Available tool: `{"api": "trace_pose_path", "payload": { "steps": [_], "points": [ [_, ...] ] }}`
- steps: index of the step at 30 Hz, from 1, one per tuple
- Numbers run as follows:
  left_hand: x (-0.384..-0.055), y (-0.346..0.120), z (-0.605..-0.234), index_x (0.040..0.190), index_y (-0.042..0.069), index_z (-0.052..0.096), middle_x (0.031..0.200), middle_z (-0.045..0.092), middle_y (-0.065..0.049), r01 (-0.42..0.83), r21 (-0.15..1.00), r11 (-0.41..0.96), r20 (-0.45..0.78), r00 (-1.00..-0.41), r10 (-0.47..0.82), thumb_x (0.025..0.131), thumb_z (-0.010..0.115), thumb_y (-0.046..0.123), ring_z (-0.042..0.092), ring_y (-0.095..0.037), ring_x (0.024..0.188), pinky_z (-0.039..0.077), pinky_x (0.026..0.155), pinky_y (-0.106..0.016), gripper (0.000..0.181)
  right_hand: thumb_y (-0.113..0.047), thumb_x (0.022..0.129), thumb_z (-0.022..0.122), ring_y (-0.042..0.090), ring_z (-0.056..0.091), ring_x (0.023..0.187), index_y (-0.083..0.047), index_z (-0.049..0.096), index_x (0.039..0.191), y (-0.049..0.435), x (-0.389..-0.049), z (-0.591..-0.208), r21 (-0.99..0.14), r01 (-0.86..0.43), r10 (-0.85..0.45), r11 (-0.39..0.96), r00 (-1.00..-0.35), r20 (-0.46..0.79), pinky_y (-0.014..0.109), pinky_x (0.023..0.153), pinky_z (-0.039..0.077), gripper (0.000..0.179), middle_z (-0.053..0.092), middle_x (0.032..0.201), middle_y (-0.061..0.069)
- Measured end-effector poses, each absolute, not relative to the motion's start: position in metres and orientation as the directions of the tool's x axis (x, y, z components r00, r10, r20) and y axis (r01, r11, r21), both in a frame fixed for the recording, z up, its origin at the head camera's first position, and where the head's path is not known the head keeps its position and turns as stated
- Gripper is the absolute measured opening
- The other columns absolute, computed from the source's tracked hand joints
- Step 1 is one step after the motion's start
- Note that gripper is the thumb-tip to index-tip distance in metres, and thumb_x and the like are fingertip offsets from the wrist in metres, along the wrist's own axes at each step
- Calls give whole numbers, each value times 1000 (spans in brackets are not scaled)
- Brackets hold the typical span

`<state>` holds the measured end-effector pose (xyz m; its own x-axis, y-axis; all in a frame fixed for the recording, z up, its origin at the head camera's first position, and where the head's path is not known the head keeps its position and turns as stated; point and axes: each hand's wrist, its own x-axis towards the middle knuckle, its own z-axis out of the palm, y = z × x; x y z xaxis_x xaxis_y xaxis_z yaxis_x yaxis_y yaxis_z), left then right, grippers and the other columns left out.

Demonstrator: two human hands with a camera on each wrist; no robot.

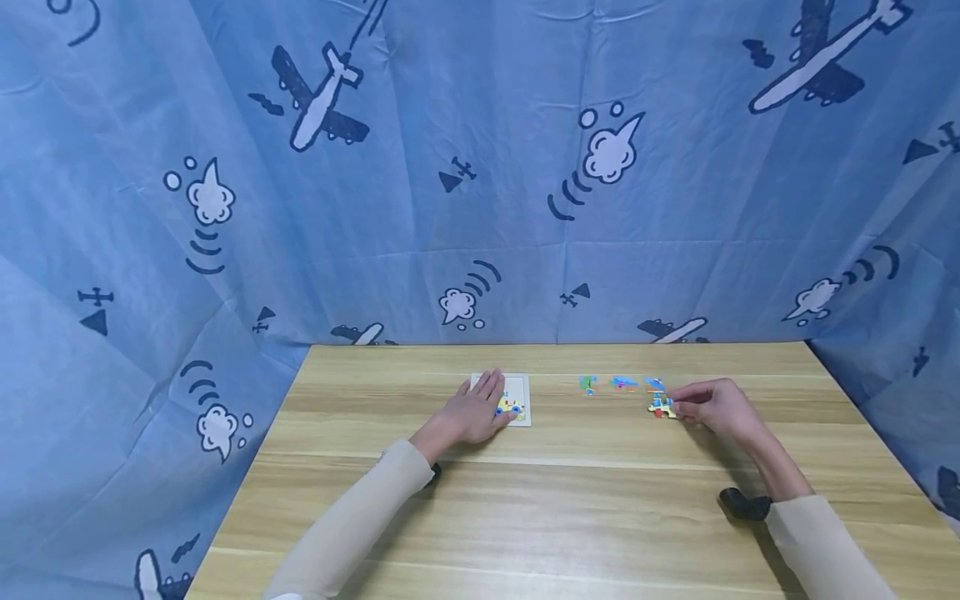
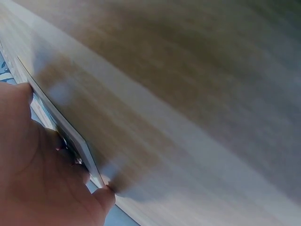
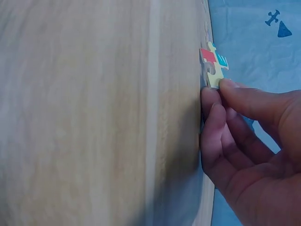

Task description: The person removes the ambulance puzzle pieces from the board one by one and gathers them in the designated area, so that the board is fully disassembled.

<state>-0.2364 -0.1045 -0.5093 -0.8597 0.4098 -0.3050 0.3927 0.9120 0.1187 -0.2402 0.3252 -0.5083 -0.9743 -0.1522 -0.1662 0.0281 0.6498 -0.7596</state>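
Observation:
My left hand [image 1: 474, 413] lies with fingers stretched out over a white-bordered puzzle board [image 1: 523, 389], covering its left part. A yellow picture with blue wheels shows on the board's lower right. In the left wrist view, the thumb and little finger of the left hand [image 2: 42, 160] reach the edges of the board [image 2: 70, 127]. Between thumb and forefinger, my right hand [image 1: 720, 408] pinches a yellow puzzle piece [image 1: 662, 408] with red and blue parts. The right wrist view shows the puzzle piece [image 3: 215, 70] held by its edge, low over the table.
Puzzle pieces lie in a row near the table's back: a green-and-blue piece [image 1: 588, 384], a blue piece with red [image 1: 623, 383] and another blue piece [image 1: 654, 384] beside the held one. A blue curtain [image 1: 510, 167] hangs behind the wooden table [image 1: 540, 517].

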Motion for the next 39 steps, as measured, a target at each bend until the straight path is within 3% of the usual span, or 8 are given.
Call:
{"api": "trace_pose_path", "payload": {
  "steps": [8, 13, 17, 26, 32, 39],
  "points": [
    [-237, -104, -509, 170, 9, 6, 180, 0, -7, 392, 126, 911, -307, -858, 411, 112, 25, 59, 3, -23, 168, 11, 137, -48, 79, -7, 97, 72, 16, 73, 88, 11, 73, 121, 322, -242, -507, -709, -13, -162, 705, -976, -143, 25, 68, 61, 30, 77, 114, 29],
    [-237, -104, -511, 170, 9, 6, 180, -1, -6, 392, 114, 913, -307, -860, 407, 111, 25, 60, 3, -23, 168, 11, 138, -47, 80, -14, 94, 76, 32, 72, 100, 0, 81, 113, 321, -243, -511, -607, -51, -144, 793, -984, -106, 29, 74, 54, 24, 79, 111, 23],
    [-237, -105, -510, 170, 10, 5, 180, -1, -6, 389, 119, 913, -303, -862, 407, 112, 25, 59, 3, -23, 168, 10, 138, -47, 79, -15, 93, 76, 42, 71, 109, -3, 83, 108, 321, -243, -512, -582, -65, -143, 810, -986, -89, 31, 76, 54, 20, 80, 109, 22],
    [-237, -105, -510, 170, 9, 5, 180, -2, -6, 390, 123, 913, -305, -860, 409, 112, 24, 59, 2, -23, 168, 10, 138, -47, 79, -16, 92, 77, 46, 71, 109, -3, 83, 105, 318, -241, -509, -577, -64, -135, 814, -988, -81, 50, 86, 59, 20, 81, 106, 20],
    [-235, -104, -508, 170, 9, 5, 180, -1, -6, 387, 128, 913, -306, -861, 407, 112, 25, 58, 2, -23, 168, 10, 138, -47, 79, -16, 92, 78, 44, 72, 106, -1, 83, 105, 316, -239, -507, -576, -64, -133, 815, -988, -77, 50, 84, 60, 20, 81, 103, 20],
    [-236, -104, -509, 170, 9, 6, 180, -1, -7, 390, 121, 913, -302, -861, 408, 112, 25, 59, 3, -23, 168, 10, 138, -47, 79, -16, 91, 78, 48, 70, 109, -1, 83, 105, 317, -239, -506, -575, -64, -134, 815, -988, -80, 59, 90, 58, 20, 81, 103, 21]
  ]
}}
